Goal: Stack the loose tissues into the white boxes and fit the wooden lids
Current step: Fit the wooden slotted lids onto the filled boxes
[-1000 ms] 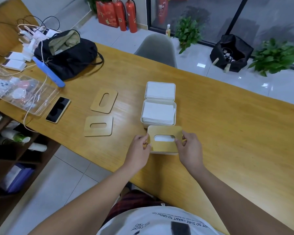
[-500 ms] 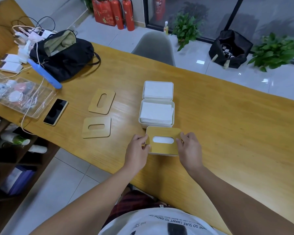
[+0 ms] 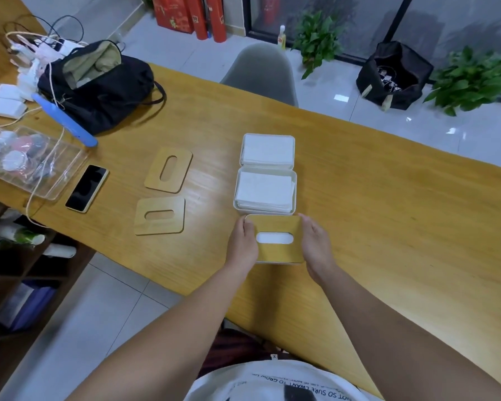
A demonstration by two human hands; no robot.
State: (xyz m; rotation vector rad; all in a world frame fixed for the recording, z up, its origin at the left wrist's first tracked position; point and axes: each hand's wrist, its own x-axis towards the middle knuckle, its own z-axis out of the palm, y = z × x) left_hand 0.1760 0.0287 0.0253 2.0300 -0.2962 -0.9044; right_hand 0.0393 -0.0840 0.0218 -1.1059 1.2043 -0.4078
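From my head camera, looking down: a long wooden bench point(image 3: 373, 198) runs across the view, and three white boxes stand in a row straight ahead of me.

My left hand point(image 3: 242, 244) and right hand point(image 3: 315, 246) hold the two short ends of the nearest box point(image 3: 278, 261), fingers curled over the edges of the wooden lid point(image 3: 276, 227) that lies on top. Both grips are clamped on that lid, one at each end, which I judge keeps it square while it seats into the rim. White tissue shows through the lid's oval slot.

Just beyond, touching it, the middle box point(image 3: 265, 211) stands open with a stack of tissues point(image 3: 263, 190) inside. The far box point(image 3: 268, 137) behind it is also open and filled.

Two spare lids lie flat to my left, well apart from the boxes: a near lid point(image 3: 145, 224) and a far lid point(image 3: 182, 160), probably waiting for the two open boxes.

Further left lie a phone point(image 3: 86, 188), a clear tray point(image 3: 67, 157) and a black bag point(image 3: 122, 91).
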